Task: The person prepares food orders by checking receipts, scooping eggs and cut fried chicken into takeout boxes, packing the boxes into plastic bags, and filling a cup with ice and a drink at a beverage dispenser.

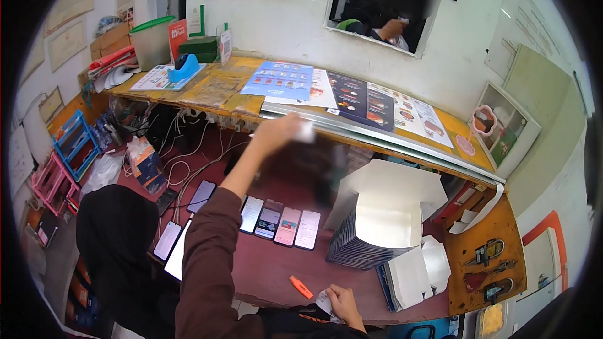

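My left hand (279, 133) is blurred over the far side of the maroon table (264, 267), by a small white item (305, 132); I cannot tell how firmly it grips. My right hand (344, 304) is curled closed on a crumpled white paper (325, 303) at the near edge, beside an orange marker (301, 287). A tight squeeze could tear the paper; a bump could roll the marker off. My brown sleeve (213, 251) passes over the row of phones (269, 220), so a dropped elbow could shove them. A co-worker in a black head covering (119, 232) is close at left, so we could jostle. On the right, an open white box (389, 220) shows a white inside; a clear container (492, 320) holds something yellow.
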